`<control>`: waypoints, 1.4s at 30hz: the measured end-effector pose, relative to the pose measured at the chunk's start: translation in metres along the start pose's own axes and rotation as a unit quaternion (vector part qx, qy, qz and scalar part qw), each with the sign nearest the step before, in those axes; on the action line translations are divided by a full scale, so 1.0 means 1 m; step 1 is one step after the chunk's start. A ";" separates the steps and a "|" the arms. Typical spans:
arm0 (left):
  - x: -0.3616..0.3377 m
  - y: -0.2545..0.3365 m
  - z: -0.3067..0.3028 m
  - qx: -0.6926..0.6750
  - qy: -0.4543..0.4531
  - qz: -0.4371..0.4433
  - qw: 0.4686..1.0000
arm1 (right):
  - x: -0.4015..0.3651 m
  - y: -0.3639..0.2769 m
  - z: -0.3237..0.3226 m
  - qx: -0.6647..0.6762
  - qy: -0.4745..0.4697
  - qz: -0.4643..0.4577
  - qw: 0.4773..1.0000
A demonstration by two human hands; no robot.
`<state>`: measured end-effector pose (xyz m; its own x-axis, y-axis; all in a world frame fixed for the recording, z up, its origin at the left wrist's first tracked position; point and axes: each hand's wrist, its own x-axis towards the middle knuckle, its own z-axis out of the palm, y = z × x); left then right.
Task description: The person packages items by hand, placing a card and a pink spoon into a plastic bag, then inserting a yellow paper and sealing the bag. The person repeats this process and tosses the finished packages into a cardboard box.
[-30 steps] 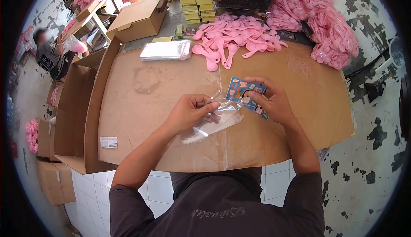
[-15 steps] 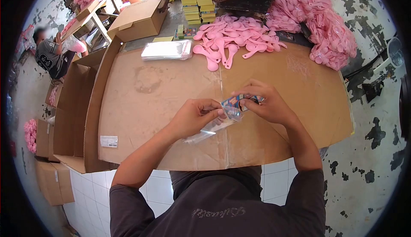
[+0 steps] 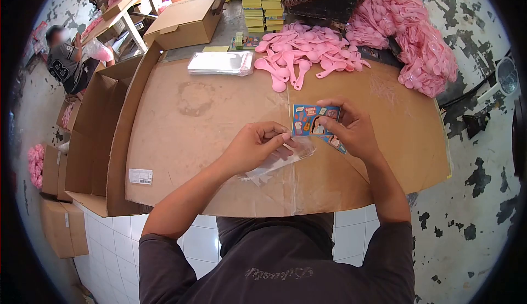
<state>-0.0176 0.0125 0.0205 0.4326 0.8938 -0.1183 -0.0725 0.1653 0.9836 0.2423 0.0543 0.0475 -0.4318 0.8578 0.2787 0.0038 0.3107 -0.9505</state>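
My left hand (image 3: 257, 146) pinches the mouth of a clear plastic bag (image 3: 280, 163) that lies on the brown cardboard work surface (image 3: 186, 134). My right hand (image 3: 351, 128) holds a small colourful printed card (image 3: 313, 122) upright just right of the bag's opening, with its lower corner near the bag. The card shows a blue background with cartoon pictures. Both hands are close together near the middle of the cardboard.
A pile of loose pink plastic spoons (image 3: 299, 51) lies at the far edge, with bagged pink spoons (image 3: 417, 35) heaped at the right. A stack of clear bags (image 3: 218, 62) sits at the back left. Open cardboard boxes (image 3: 88, 134) stand left; another person (image 3: 66, 62) works far left.
My right hand turned the card edge-on at the bag's mouth, then lifted it flat and facing me again. My left hand kept hold of the bag.
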 end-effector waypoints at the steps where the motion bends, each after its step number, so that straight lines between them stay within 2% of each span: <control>1: 0.000 -0.001 -0.001 0.012 -0.001 0.011 1.000 | -0.001 0.000 0.001 0.000 -0.007 0.002 1.000; 4: 0.000 -0.005 -0.001 0.031 -0.001 0.025 0.999 | 0.000 0.002 0.002 -0.024 -0.006 -0.009 1.000; 7: -0.001 -0.002 0.000 0.014 0.010 0.011 1.000 | 0.001 0.001 0.003 -0.062 0.044 -0.048 0.996; 13: -0.001 0.000 0.000 0.008 0.035 0.019 0.999 | 0.000 -0.002 0.003 -0.046 0.038 -0.057 0.997; 16: -0.001 0.001 0.000 0.026 0.040 0.021 0.999 | 0.001 0.000 -0.003 -0.128 0.007 -0.069 0.989; 19: 0.001 -0.006 -0.003 0.061 0.040 0.037 0.997 | 0.005 -0.016 -0.012 -0.231 -0.076 -0.090 0.966; 22: 0.000 -0.010 0.000 0.049 0.013 0.051 0.997 | 0.013 -0.031 -0.008 -0.267 -0.141 -0.076 0.950; 25: -0.001 -0.009 0.003 0.062 -0.003 0.044 0.997 | 0.017 -0.022 0.008 -0.254 -0.145 -0.077 0.953; 27: -0.002 -0.008 0.002 0.096 0.004 0.043 0.994 | 0.018 -0.022 0.021 -0.241 -0.096 -0.078 0.962; 28: -0.002 -0.007 0.002 0.059 0.020 0.054 0.997 | 0.019 -0.021 0.025 -0.235 -0.072 -0.079 0.966; 30: -0.002 -0.005 0.004 -0.018 0.053 0.076 0.996 | 0.023 -0.012 0.022 -0.170 -0.025 -0.019 0.985; 31: -0.001 -0.006 0.002 -0.012 0.067 0.088 0.994 | 0.025 -0.010 0.020 -0.137 -0.001 0.012 0.990; 33: 0.002 -0.009 -0.001 -0.002 0.093 0.111 0.989 | 0.021 -0.016 0.021 -0.199 -0.028 -0.030 0.979; 34: 0.002 -0.009 -0.002 -0.006 0.094 0.093 0.991 | 0.019 -0.017 0.021 -0.230 -0.041 -0.051 0.971; 37: -0.002 -0.004 -0.002 0.011 0.102 0.058 0.993 | 0.022 -0.014 0.022 -0.204 -0.177 -0.105 0.957; 40: -0.003 -0.003 0.000 0.046 0.116 0.069 0.990 | 0.055 0.018 -0.026 -0.259 -0.127 0.021 0.957; 42: 0.000 -0.005 0.000 0.028 0.122 0.085 0.989 | 0.098 0.056 -0.074 -0.391 -0.012 -0.066 0.918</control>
<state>-0.0177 0.0118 0.0158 0.1888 0.9817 0.0261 -0.0726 -0.0126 0.9973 0.2672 0.1861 0.0316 -0.4946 0.7856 0.3718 0.5922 0.6177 -0.5174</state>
